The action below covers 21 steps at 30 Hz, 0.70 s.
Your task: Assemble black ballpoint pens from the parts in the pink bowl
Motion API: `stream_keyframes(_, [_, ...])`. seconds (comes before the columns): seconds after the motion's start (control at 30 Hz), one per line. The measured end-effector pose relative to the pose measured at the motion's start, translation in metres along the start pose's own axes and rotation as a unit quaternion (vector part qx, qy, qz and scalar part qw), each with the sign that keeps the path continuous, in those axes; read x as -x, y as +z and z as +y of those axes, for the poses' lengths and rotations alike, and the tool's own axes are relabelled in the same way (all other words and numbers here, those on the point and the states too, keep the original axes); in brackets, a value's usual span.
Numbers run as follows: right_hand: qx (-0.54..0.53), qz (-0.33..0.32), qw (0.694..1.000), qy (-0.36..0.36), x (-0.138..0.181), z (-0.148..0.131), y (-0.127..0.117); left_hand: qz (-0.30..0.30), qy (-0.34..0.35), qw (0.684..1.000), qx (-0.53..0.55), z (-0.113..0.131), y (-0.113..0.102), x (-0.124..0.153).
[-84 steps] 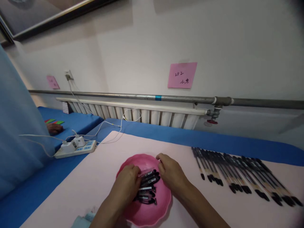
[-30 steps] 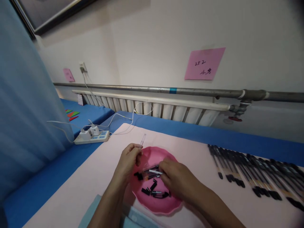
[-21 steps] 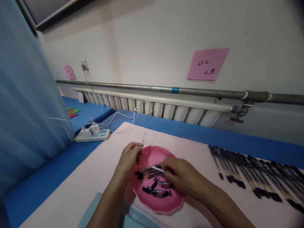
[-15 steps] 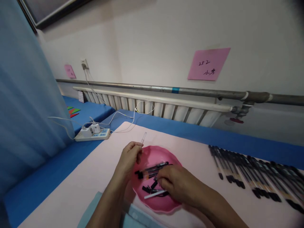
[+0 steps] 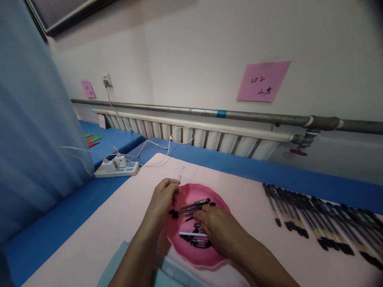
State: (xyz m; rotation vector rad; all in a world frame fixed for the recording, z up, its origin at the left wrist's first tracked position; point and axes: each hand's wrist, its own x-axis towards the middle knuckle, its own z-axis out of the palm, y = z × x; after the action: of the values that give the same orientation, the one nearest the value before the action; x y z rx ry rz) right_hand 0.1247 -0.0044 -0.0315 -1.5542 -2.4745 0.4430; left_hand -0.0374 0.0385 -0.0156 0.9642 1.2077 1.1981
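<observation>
My left hand [image 5: 164, 199] is closed around a clear pen barrel [image 5: 181, 173], which points up and away above the far left rim of the pink plate [image 5: 206, 261]. Over the right part of the plate reaches my right hand [image 5: 217, 225], its fingers apart and touching among the pens; I see nothing held in it. Under its fingertips lie several black-capped pens [image 5: 191, 206]. Nearer to me in the plate are a white stick [image 5: 193, 234], a black pen cap [image 5: 200, 242] and small black pieces [image 5: 196, 227].
A row of several black-capped pens [image 5: 311, 211] lies on the pink sheet [image 5: 242, 191] to the right. At the left stands a power strip [image 5: 119, 171] with chargers and white cables. A radiator [image 5: 191, 137] runs along the wall. Light-blue cloth [image 5: 173, 273] lies in front.
My right hand has moved slightly away from me, up to the pens, and its fingers have spread. The white stick and small parts have shifted. My left hand has stayed put.
</observation>
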Motion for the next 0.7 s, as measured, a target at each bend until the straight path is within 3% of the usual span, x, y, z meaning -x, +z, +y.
stream_keyframes(0.2, [0.063,-0.043,0.997,-0.006,-0.003,-0.003,0.000,0.001,-0.006,1.000,0.003,0.001,0.000,0.001])
stream_keyframes(0.43, [0.114,-0.028,0.993,0.013,-0.005,-0.006,0.007,-0.010,-0.013,1.000,0.008,-0.004,0.001,-0.001])
stream_keyframes(0.7, [0.158,-0.052,0.986,-0.022,-0.010,-0.010,0.017,-0.096,-0.084,0.986,0.107,-0.003,0.005,0.001])
